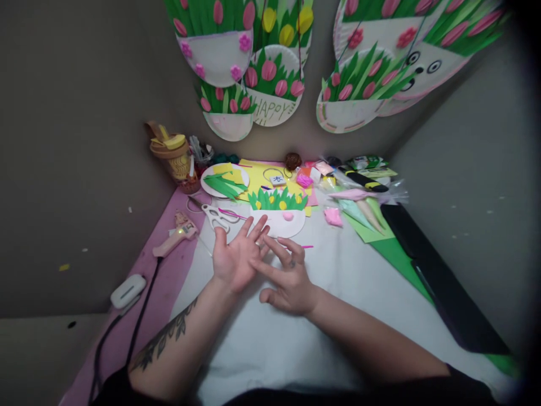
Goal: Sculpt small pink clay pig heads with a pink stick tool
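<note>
My left hand [235, 259] is turned palm up with its fingers spread. Above it my right hand [291, 279] faces down, fingers apart, its fingertips touching or nearly touching the left palm and fingers. No held object shows in either hand. Just beyond them lies a white paper-plate craft [276, 223] with green paper grass, yellow flowers and a pink oval piece. White-handled scissors [217, 217] rest to its left, with a thin pink strip across them. Another pink strip [307, 246] lies partly behind my right hand.
A pink glue gun [175, 237] and a white case [128, 291] are on the left. Behind stand a plate with green paper [226, 183] and a cup [172, 155]. Clay bags [359, 208] and a black paper cutter [439, 276] occupy the right. Finished plate crafts [228, 125] hang on the wall.
</note>
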The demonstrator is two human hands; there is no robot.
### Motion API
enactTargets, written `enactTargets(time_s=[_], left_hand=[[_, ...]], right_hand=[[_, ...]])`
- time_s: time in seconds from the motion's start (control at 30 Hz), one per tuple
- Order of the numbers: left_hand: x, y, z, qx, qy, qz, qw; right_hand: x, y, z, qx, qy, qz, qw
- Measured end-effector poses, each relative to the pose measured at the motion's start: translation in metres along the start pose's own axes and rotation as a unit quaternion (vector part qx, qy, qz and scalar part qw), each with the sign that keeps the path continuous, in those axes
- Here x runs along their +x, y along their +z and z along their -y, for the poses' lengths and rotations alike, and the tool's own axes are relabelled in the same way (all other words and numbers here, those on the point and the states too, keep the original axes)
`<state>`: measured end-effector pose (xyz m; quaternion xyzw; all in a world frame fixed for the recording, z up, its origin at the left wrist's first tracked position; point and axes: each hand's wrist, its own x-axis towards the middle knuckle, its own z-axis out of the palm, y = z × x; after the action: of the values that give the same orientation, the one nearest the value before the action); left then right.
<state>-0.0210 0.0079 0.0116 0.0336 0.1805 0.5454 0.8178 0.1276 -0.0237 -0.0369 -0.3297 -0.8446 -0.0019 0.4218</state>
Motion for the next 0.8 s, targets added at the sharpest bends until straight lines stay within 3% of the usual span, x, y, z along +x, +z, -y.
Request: enactTargets(time_s=[0.1, 0.23, 0.4, 0.8], left_hand=[[0.0006, -0.0011, 0.0003, -0.008, 0.001, -0.013, 1.000], [0.0012, -0.0012, 0.0008, -0.015, -0.011, -0.008, 1.000], [0.0020, -0.0002, 0.0005, -0.025, -0.015, -0.023, 0.999], [0.0021, -0.0025, 0.0067, -0.047, -0.044, 0.023, 0.998]], right_hand=[[-0.0010, 0.0014, 0.0003, -0.004, -0.014, 0.009, 1.000], [-0.0025, 0.0035, 0.0011, -0.025, 0.018, 0.016, 0.999], [-0.0026, 0.0032, 0.0011, -0.027, -0.012, 0.015, 0.999], [0.0050, 0.0024, 0.0055, -0.012, 0.028, 0.027, 0.999]])
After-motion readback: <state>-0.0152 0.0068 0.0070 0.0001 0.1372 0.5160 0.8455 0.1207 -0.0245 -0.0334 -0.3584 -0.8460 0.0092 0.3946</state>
